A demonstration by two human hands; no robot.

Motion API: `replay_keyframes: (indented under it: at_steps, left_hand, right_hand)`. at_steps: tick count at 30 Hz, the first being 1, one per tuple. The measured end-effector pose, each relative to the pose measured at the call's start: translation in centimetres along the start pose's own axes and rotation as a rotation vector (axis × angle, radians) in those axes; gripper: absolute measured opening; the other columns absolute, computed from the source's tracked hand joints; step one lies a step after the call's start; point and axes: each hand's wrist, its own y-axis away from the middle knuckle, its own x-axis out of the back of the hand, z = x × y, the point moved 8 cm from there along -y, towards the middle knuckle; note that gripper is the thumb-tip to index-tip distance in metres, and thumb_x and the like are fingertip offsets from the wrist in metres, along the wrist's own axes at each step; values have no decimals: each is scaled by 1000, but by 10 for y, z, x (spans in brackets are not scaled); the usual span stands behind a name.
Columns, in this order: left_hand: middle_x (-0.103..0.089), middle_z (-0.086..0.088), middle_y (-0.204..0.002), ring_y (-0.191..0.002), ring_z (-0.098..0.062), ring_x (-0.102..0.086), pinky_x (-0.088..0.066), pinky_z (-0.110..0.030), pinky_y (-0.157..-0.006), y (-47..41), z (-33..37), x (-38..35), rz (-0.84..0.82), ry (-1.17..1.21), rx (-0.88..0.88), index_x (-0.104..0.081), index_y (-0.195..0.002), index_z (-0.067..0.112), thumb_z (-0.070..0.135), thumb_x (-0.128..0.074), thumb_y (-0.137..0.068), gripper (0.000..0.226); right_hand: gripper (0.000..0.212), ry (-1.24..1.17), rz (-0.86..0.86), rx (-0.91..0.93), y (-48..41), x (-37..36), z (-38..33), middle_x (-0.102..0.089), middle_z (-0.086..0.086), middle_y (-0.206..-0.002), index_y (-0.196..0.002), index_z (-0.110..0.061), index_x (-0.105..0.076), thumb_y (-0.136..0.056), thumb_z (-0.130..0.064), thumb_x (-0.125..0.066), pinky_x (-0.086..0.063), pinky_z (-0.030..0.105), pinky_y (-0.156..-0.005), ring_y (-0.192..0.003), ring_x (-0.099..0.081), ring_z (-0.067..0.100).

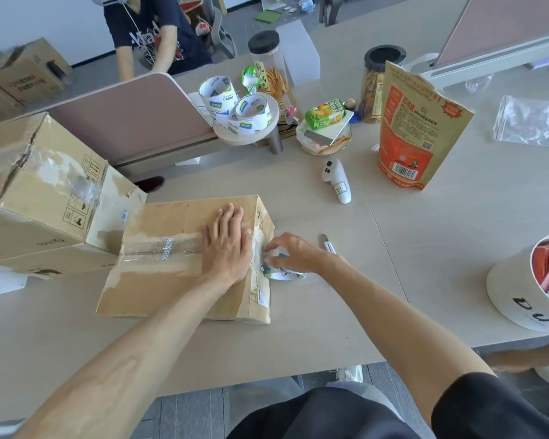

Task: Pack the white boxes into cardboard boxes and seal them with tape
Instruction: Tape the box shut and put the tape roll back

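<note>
At the near middle of the table [298, 191], the closed cardboard box [171, 258] lies under the left hand [227, 245], which presses flat with straight fingers near its right end. The right hand [293, 253] grips the tape roll [284, 274] just beside the box's right side. Sealing seems under way, and the next move probably calls for cutting the tape.

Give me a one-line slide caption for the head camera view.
The left hand presses flat on a closed cardboard box; the right hand holds a tape roll at its end.
</note>
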Motion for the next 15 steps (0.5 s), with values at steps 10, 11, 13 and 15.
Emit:
replay_keyframes:
  at_steps: [10, 11, 13, 15]
  left_hand:
    - [-10, 3, -163, -150, -18, -3, -2, -49, -120, 1, -2, 1, -8, 31, 23, -21, -153, 21, 51, -12, -87, 73]
    - [-8, 4, -163, -149, -17, -1, 0, -48, -120, 1, -2, 1, -25, 35, 31, -19, -153, 23, 55, -17, -86, 75]
    - [-3, 5, -163, -149, -16, 3, 5, -46, -120, 0, -1, 1, -78, 32, 34, -14, -154, 23, 60, -34, -80, 84]
    - [2, 5, -163, -149, -17, 7, 6, -49, -119, -1, 1, 0, -136, 18, 42, -9, -154, 23, 56, -50, -75, 94]
  right_hand:
    - [9, -228, -39, -62, -12, -5, 14, -62, -7, -103, -90, -30, -69, -83, -27, -73, -45, 33, -102, -117, -55, 13]
    - [10, -207, -52, -66, -13, -7, 14, -62, -7, -104, -86, -33, -68, -82, -27, -74, -45, 36, -104, -118, -55, 14]
    - [13, -172, -58, -82, -16, -8, 13, -62, -6, -104, -80, -38, -65, -81, -27, -73, -45, 38, -104, -116, -56, 13]
    - [15, -148, -54, -88, -16, -5, 10, -63, -6, -102, -77, -37, -63, -80, -25, -70, -47, 38, -103, -110, -57, 11]
